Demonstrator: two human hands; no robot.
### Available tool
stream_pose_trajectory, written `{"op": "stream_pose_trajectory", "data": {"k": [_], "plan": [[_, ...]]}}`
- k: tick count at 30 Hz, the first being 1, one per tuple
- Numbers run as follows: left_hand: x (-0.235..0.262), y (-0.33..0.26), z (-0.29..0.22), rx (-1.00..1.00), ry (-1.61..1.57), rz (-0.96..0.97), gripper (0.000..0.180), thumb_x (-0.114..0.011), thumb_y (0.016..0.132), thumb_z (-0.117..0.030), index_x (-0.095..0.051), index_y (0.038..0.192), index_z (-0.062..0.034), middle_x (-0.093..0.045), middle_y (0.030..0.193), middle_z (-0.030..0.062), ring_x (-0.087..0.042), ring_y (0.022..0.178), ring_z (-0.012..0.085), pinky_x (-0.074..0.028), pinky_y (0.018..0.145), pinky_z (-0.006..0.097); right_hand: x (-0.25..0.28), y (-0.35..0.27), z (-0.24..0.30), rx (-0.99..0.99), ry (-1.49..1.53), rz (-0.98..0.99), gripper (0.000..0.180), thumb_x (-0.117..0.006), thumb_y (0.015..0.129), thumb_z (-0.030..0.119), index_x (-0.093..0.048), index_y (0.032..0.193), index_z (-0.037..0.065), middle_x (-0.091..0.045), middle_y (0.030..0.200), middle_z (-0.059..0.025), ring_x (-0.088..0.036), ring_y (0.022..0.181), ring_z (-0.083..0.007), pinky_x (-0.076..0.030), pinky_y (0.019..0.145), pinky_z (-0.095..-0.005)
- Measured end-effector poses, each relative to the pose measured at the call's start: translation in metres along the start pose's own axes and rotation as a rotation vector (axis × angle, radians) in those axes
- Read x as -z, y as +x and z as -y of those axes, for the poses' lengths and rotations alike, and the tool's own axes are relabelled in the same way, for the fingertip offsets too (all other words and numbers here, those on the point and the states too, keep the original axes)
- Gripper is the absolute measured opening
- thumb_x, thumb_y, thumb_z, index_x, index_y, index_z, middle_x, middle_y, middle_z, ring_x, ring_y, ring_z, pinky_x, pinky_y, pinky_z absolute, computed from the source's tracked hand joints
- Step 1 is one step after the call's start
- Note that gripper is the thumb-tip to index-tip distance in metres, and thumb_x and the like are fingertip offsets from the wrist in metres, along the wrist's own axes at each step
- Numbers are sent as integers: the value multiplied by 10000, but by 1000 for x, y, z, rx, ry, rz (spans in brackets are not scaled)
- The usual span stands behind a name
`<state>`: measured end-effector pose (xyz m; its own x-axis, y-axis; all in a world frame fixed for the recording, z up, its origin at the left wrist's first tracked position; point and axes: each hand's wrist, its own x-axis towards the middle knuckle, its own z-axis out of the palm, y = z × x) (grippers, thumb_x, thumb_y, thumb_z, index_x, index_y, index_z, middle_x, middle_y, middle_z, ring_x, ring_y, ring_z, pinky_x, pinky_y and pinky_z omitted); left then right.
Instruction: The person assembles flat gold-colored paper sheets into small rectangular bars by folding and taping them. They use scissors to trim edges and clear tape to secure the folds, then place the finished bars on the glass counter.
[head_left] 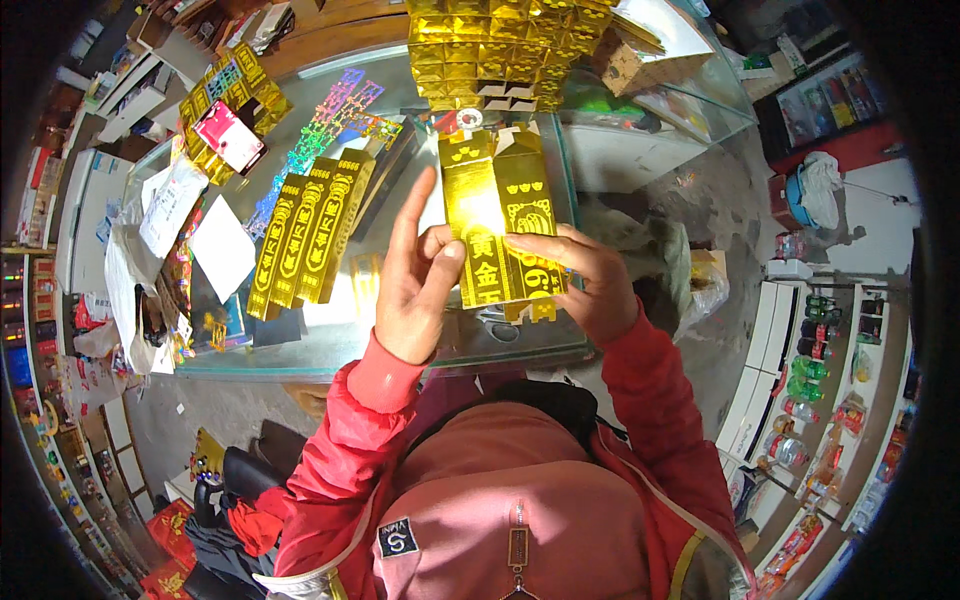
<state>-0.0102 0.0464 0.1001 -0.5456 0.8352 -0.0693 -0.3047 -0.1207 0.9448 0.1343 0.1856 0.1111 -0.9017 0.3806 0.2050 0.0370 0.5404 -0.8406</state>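
Note:
A shiny gold cardboard box (500, 220) with printed characters and small crowns stands upright in front of me, its flaps raised at the far end. Along its left edge, my left hand (412, 285) pinches it with the thumb and curled fingers while the index finger points up. From the lower right, my right hand (592, 278) grips the same box, one finger laid across its front. Glare washes out part of the box's face. To the left, several narrow gold boxes (312, 238) lie side by side on the glass counter (470, 352).
A large stack of folded gold pieces (500, 50) rises at the counter's far side. Beside the narrow boxes lie holographic strips (322, 125), a white sheet (222, 248) and a pink-screened phone (230, 138). An open carton (655, 50) is at the far right. Stocked shelves (815, 400) line the right.

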Motion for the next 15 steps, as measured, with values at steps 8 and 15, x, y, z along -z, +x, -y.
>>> {"op": "stream_pose_trajectory", "data": {"k": [8,15], "plan": [[0,-21,10,-126,422,298,505,-336,820,107,-506,1274,-33,-535,1165,106,-516,1099,202,-369,954,272,-20,-46,-1,-99,127,-191,398,-646,736,-107,-631,1093,67,-589,1092,-90,-593,974,-170,-473,843,-262],[4,-48,34,74,268,321,423,-613,824,27,-541,1239,-7,-568,1193,64,-535,1094,137,-416,941,272,-46,-77,3,-198,379,-137,337,-636,780,-64,-608,1099,41,-547,1120,-82,-562,1019,-158,-453,861,-258]]}}
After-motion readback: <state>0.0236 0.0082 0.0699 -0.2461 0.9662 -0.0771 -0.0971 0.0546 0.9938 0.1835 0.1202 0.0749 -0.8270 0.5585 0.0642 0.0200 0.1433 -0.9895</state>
